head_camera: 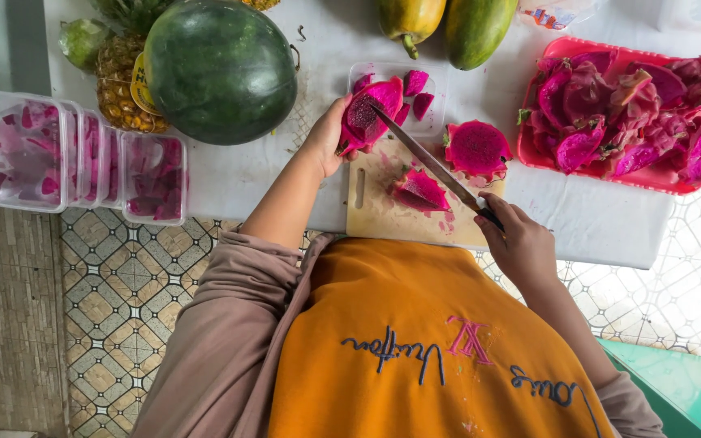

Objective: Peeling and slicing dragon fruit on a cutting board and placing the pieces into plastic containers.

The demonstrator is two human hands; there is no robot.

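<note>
Head view: left hand grips one dragon fruit piece above a clear tub; right hand is closed on one knife. Two more pieces lie by the cutting board at the bench edge, three lidded tubs overhanging left.

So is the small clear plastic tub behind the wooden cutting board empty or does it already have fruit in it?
Partly filled. The small clear plastic tub holds a few magenta dragon fruit chunks; much of its floor shows bare. The left hand holds a dragon fruit piece over its edge.
</note>
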